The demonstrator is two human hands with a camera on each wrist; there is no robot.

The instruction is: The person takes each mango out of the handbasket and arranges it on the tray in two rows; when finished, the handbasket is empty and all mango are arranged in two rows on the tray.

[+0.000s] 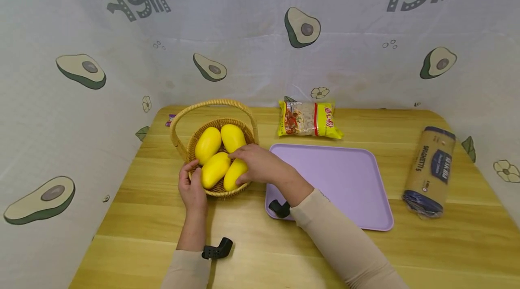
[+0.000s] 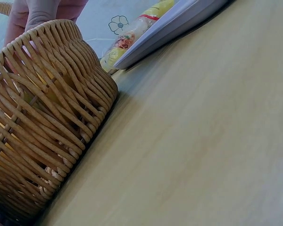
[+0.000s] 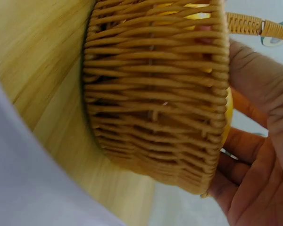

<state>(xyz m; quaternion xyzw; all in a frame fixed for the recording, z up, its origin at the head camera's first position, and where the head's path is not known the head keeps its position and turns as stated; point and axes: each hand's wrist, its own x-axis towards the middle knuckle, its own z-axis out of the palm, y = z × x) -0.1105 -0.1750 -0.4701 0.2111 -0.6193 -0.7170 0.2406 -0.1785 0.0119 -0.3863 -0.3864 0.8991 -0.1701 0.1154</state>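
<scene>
Four yellow fruits: all inside the wicker basket, one under the right-hand grip, the other three to its left and beyond it.
Right hand: narrowed around the near-right fruit, fingers over its top and thumb low at its side; I read that as a hold.
Left hand: curled at the basket's left rim, across the fruit from the right-hand grip; I cannot see all its fingers.
Handle: arches beyond both grips, over the basket's far part.
Purple tray: just right of the grip, partly under the right forearm.
Packs: the yellow bag lies beyond the tray; the spaghetti pack is well right of the grip.
Step in hand: to my eye, handling one fruit while the other hand steadies the basket.
Doing it well: I'd seat the thumb low, squeeze evenly, and have the left hand press the rim down so the wicker cannot tip.
Risk: smooth skin could slip, or a neighbouring fruit could roll against the fingers.
</scene>
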